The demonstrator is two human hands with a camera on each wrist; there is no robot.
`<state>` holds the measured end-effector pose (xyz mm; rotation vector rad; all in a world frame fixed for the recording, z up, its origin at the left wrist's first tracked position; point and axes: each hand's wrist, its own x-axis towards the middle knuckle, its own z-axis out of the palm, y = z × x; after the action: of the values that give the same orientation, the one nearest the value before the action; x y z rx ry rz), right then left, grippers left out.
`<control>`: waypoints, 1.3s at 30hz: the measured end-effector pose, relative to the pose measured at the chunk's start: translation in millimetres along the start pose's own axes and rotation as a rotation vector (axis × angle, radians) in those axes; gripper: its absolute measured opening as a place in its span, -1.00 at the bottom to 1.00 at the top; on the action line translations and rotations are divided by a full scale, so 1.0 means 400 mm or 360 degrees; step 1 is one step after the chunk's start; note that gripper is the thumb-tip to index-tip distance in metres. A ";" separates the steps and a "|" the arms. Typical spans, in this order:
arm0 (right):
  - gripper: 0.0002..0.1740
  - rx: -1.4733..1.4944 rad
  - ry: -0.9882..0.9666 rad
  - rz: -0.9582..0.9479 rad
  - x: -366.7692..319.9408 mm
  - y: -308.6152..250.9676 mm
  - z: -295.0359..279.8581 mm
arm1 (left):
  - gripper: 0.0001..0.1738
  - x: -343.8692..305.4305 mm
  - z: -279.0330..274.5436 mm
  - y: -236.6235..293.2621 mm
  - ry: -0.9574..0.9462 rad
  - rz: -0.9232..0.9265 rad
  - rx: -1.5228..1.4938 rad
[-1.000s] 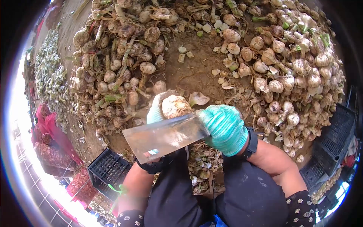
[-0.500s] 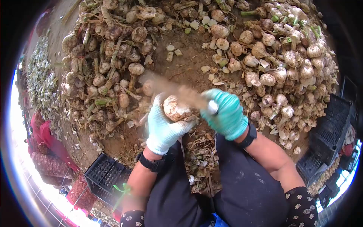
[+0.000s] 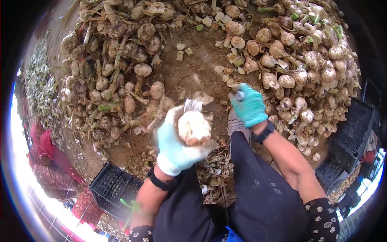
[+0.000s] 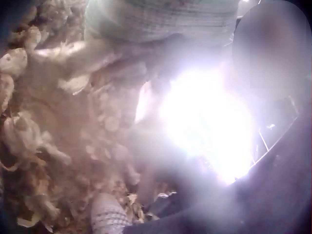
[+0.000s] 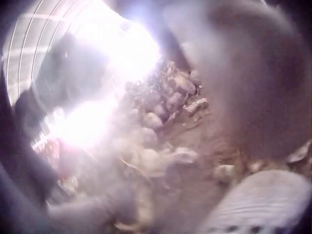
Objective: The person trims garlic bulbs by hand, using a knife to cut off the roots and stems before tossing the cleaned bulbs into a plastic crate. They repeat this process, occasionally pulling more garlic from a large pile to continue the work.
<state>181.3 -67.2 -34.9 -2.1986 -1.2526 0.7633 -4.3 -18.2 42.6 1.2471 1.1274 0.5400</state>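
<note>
In the head view my left hand point(image 3: 171, 147), in a pale teal knit glove, grips a large garlic bulb point(image 3: 194, 128) from the left and below. The bulb's upper face looks bright white, with a brown patch low down. My right hand point(image 3: 250, 107), in a green glove, is curled round the handle of a cleaver point(image 3: 240, 96), away from the bulb to its right. Only the metal handle end shows clearly; the blade is blurred or hidden. In the left wrist view the pale glove point(image 4: 161, 22) crosses the top, while glare washes out the middle.
Stemmed garlic lies heaped on the left point(image 3: 117, 68), and a garlic pile point(image 3: 318, 72) rises on the right. Black crates point(image 3: 111, 183) stand on both sides. Between my feet are peelings point(image 3: 215, 171); a perforated shoe point(image 3: 236, 123) shows under my right hand. Red net sacks point(image 3: 50, 141) stand far left.
The cleaver first lay across the front of the bulb, then swung blurred over it. My right hand has since moved right, away from the bulb, and the left hand has turned the bulb's bright face up.
</note>
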 end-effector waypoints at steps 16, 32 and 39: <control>-0.52 0.0591 -0.0726 -0.0191 -0.026 -0.095 -0.083 | -0.63 0.048 0.002 -0.030 -0.0053 -0.0673 -0.0781; -0.73 0.0928 -0.0150 0.0300 -0.018 0.047 -0.029 | -0.47 0.106 0.041 0.154 -0.0445 0.0167 -0.0584; -0.67 0.0810 -0.0188 0.0482 -0.028 0.047 -0.039 | -0.21 0.266 -0.200 -0.149 -0.0112 -0.0458 0.2064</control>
<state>198.3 -87.8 -33.4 -1.9509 -0.6737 1.1963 -46.4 90.2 -45.0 2.0845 1.6116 -0.5910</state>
